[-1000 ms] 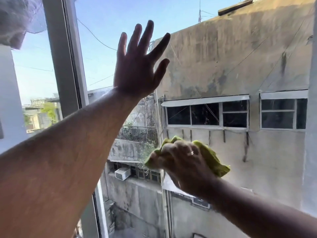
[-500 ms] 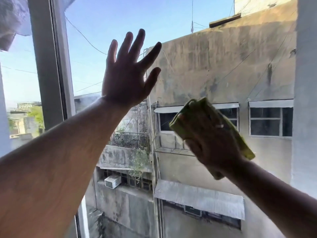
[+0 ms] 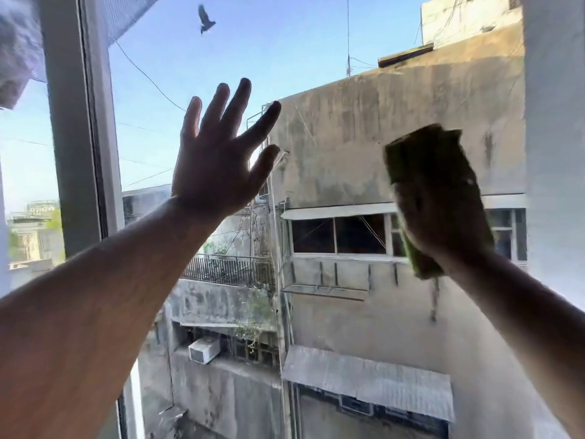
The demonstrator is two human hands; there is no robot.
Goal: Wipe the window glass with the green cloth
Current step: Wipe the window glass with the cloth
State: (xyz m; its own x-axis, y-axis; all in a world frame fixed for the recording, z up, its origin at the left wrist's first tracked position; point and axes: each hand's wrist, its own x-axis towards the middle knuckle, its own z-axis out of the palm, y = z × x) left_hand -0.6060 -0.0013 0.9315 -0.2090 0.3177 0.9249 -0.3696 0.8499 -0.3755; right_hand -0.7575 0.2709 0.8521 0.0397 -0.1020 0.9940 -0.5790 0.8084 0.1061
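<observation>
Window glass [image 3: 316,58] fills the view, with both bare arms raised against it. Left of the left hand stands the grey upright window frame [image 3: 79,137], and past it a second pane shows distant rooftops. The left hand [image 3: 218,163] is open, fingers spread and pointing up, its palm toward the pane; whether it presses on the glass cannot be told. Above that hand a bird [image 3: 205,20] flies in the blue sky. Between the two hands, through the glass, rises a stained concrete building [image 3: 332,137] with a row of dark windows under an awning. To the right, level with the left hand, the right hand [image 3: 443,210] is laid flat over the green cloth [image 3: 414,147], holding it against the pane; the cloth's edges show above the fingers and below the heel of the hand.
</observation>
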